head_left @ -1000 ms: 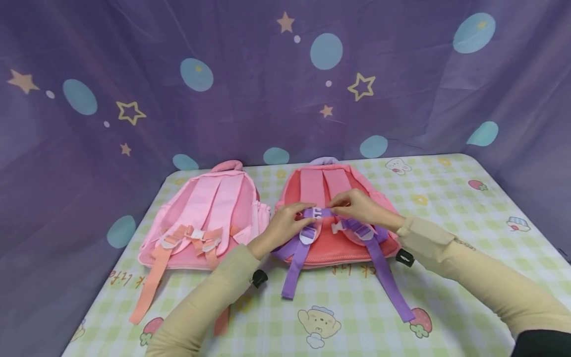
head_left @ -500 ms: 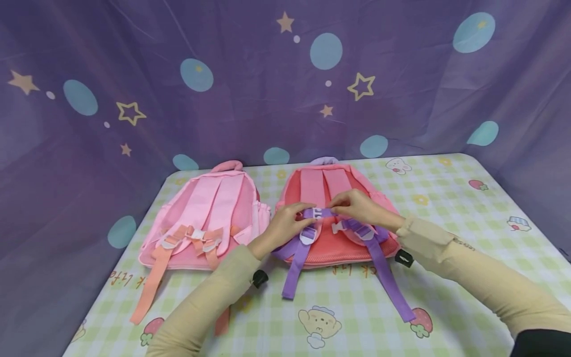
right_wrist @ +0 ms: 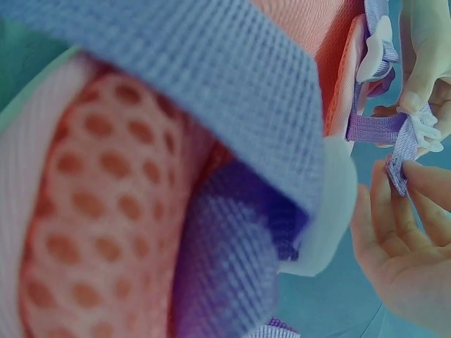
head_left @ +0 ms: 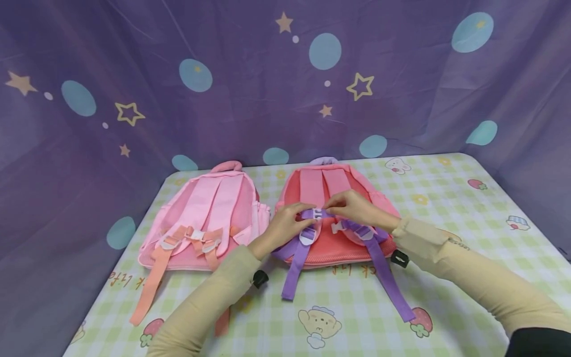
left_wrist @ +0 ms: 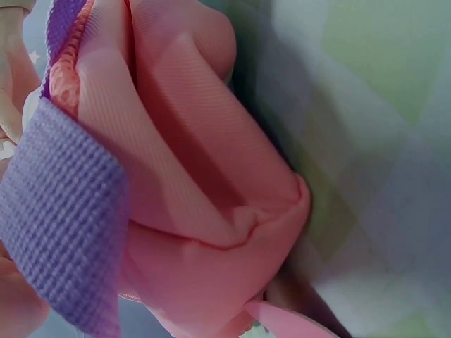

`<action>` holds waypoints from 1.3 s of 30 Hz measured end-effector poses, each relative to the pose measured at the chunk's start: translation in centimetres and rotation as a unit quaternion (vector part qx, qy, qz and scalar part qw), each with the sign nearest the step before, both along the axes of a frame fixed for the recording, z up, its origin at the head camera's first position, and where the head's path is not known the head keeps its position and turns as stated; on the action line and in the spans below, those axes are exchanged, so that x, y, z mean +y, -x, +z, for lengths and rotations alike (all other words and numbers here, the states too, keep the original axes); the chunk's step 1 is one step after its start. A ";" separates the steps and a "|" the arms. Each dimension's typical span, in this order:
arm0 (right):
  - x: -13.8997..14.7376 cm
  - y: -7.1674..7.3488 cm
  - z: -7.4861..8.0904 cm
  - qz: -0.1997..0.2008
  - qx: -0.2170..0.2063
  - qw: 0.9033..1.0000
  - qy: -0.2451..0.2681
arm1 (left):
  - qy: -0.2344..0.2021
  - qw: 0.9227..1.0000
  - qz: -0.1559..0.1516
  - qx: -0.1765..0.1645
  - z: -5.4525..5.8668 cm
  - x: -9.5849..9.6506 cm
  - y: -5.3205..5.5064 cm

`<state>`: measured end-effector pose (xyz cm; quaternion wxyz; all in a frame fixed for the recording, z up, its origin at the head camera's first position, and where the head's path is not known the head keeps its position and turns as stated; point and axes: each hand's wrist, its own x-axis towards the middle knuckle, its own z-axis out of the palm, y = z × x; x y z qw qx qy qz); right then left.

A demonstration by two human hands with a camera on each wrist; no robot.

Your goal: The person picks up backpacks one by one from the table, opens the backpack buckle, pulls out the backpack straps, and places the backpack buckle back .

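Note:
A coral-pink backpack (head_left: 348, 253) lies with its straps up, in the middle of the head view. Above its back panel, both hands hold a short purple webbing strap (head_left: 327, 213) that carries a white pronged buckle half (head_left: 317, 213). My left hand (head_left: 287, 221) pinches the strap on the left of this buckle, thumb below and fingers above. On the other side, my right hand (head_left: 357, 206) pinches the strap between thumb and fingers. A second white buckle half (head_left: 337, 227) hangs unjoined just below the right fingers. In the right wrist view, the pronged buckle (right_wrist: 427, 131) sits between both hands.
To the left lies a lighter pink backpack (head_left: 200, 198) with orange straps (head_left: 151, 287). Purple strap tails (head_left: 390, 282) trail over the near edge of the coral backpack onto the checked tablecloth (head_left: 366, 322). A purple curtain (head_left: 250, 99) hangs behind the table.
My right hand has shifted slightly left, closer to the white pronged buckle half. The left hand keeps its place and both backpacks stay put.

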<state>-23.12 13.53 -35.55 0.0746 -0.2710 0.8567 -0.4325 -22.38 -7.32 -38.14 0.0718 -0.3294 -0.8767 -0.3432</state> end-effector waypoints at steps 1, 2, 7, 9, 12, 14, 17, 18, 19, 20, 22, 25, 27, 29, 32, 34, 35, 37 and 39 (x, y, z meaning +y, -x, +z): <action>0.0 0.0 0.0 -0.001 -0.002 1.000 -0.001 | 0.000 1.000 0.000 0.000 0.0 0.0 0.0; -0.1 0.0 -0.1 -0.002 -0.001 1.000 0.000 | 0.001 1.000 0.000 -0.001 0.0 0.0 0.0; -0.3 0.1 -0.2 0.000 0.004 1.000 0.004 | -0.005 1.000 -0.008 0.007 0.0 0.0 0.0; -0.3 0.1 -0.2 0.001 0.004 1.000 0.006 | -0.010 1.000 -0.011 0.010 0.0 0.1 0.0; -0.3 0.1 -0.2 0.004 0.003 1.000 0.011 | -0.012 1.000 -0.013 0.008 -0.1 0.1 -0.1; -0.3 0.0 -0.2 0.006 0.005 1.000 0.014 | -0.013 1.000 -0.013 0.005 -0.1 0.0 -0.1; -0.1 0.0 -0.3 0.002 0.005 1.000 0.015 | -0.011 1.000 -0.011 0.004 -0.2 0.0 -0.1; -0.1 0.0 -0.4 -0.001 0.002 1.000 0.015 | -0.010 1.000 -0.011 0.003 -0.2 0.0 -0.1; 0.0 0.0 -0.4 -0.003 0.001 1.000 0.015 | -0.009 1.000 -0.010 0.004 -0.1 0.0 -0.1; 0.1 0.0 -0.4 -0.006 -0.002 1.000 0.015 | -0.009 1.000 -0.009 0.004 -0.1 0.0 -0.1; 0.2 0.0 -0.5 -0.010 -0.005 1.000 0.015 | -0.008 1.000 -0.008 0.004 -0.1 -0.1 -0.1; 0.4 -0.1 -0.5 -0.015 -0.012 1.000 0.022 | -0.010 1.000 -0.006 0.005 -0.1 -0.1 -0.1; 0.5 0.0 -0.5 -0.017 -0.017 0.999 0.025 | -0.010 1.000 -0.005 0.007 -0.1 -0.1 -0.1; 0.5 0.0 -0.5 -0.019 -0.022 0.999 0.028 | -0.008 1.000 -0.003 0.009 -0.1 0.0 -0.1; 0.5 0.0 -0.5 -0.021 -0.026 0.999 0.030 | -0.005 1.000 0.001 0.010 -0.1 0.0 -0.1; 0.5 0.0 -0.6 -0.020 -0.027 0.999 0.032 | -0.004 1.000 0.002 0.007 -0.1 0.0 -0.1; 0.5 0.0 -0.5 -0.021 -0.027 0.999 0.033 | -0.004 1.000 0.002 0.006 -0.1 0.0 -0.1; 0.5 -0.1 -0.6 -0.019 -0.025 0.999 0.034 | -0.003 1.000 0.002 0.004 -0.1 0.0 -0.1; 0.4 -0.1 -0.6 -0.017 -0.025 0.999 0.038 | -0.004 1.000 -0.001 0.002 -0.1 0.1 -0.1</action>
